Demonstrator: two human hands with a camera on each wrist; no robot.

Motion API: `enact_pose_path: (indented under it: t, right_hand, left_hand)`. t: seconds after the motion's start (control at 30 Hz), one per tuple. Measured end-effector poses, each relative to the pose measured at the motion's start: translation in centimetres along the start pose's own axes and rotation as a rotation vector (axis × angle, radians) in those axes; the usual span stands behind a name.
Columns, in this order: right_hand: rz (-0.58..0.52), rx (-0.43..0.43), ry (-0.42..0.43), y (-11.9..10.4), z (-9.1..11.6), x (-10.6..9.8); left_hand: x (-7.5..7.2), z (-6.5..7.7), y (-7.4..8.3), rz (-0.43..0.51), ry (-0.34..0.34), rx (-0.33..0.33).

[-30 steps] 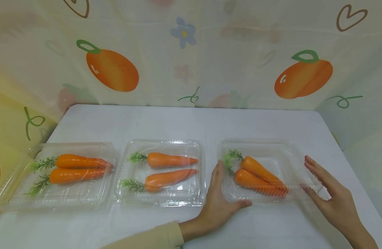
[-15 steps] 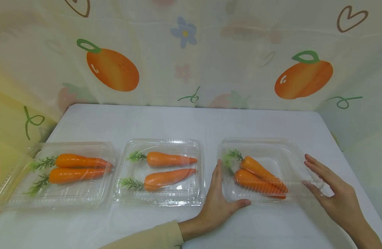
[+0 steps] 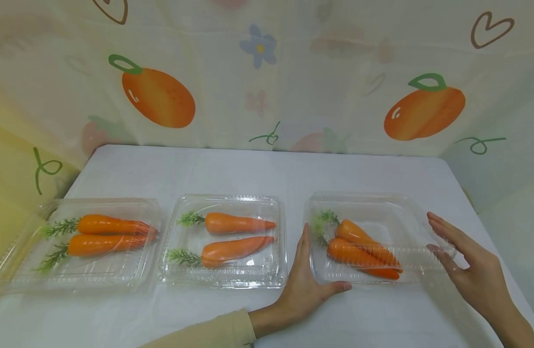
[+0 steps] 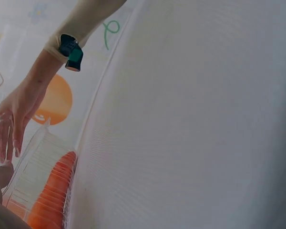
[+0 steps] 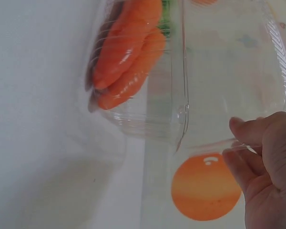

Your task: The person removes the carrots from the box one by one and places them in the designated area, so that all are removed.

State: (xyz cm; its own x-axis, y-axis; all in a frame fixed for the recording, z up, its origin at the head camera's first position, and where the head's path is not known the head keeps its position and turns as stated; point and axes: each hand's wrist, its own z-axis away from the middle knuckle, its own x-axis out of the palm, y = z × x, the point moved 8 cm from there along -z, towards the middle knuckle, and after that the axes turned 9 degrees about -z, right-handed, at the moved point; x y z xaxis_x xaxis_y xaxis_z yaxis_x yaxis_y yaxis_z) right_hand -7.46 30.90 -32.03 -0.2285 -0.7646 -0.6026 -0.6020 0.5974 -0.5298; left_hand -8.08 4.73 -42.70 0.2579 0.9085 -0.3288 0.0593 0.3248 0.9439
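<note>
A clear plastic clamshell box [image 3: 316, 273] at the right holds two orange carrots [image 3: 351, 251] with green tops. Its lid [image 3: 415, 256] stands partly raised over them, tilted, with a ribbed front edge. My right hand [image 3: 476, 266] pinches the lid's right side between thumb and fingers, as the right wrist view shows on the lid [image 5: 229, 71]. My left hand [image 3: 299, 290] lies along the box's left side, fingers straight and thumb spread toward the front. In the left wrist view a carrot [image 4: 52, 195] shows through the ribbed wall.
Two more clear boxes, the middle box [image 3: 225, 282] and the left box [image 3: 140, 270], stand in a row, each with two carrots. All rest on a white table [image 3: 232, 169]. A patterned cloth [image 3: 319, 96] hangs behind it.
The front edge of the right box's lid has risen a little, uncovering more of the carrots' tips. My right hand has shifted slightly right with it; my left hand has stayed in place.
</note>
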Motion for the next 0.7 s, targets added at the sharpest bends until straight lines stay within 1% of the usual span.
enact_pose_path:
  t: [0.17,0.23,0.37,0.5,0.57,0.63,0.7]
  right_hand:
    - [0.012,0.014,0.010,0.0,-0.4,-0.2]
    - [-0.005,0.025,0.015,0.1,-0.6,-0.3]
    - [-0.030,0.067,0.017,0.2,-1.0,-0.5]
    - [-0.016,0.116,0.012,0.4,-1.4,-0.6]
    - [-0.031,0.137,0.010,0.5,-1.5,-0.6]
    - [-0.037,0.141,0.015,0.6,-1.7,-0.7]
    - [-0.065,0.126,0.029,0.7,-1.9,-0.8]
  left_hand:
    - [0.1,-0.1,-0.1,-0.013,0.001,-0.007]
    - [0.1,-0.1,-0.1,-0.015,0.000,-0.009]
    - [0.2,-0.1,-0.1,-0.003,-0.006,-0.013]
    - [0.2,-0.1,-0.2,0.012,-0.009,-0.009]
    - [0.1,-0.1,-0.1,0.019,-0.013,-0.002]
    - [0.1,-0.1,-0.1,0.024,-0.018,0.004]
    - [0.1,-0.1,-0.1,0.028,-0.024,0.002]
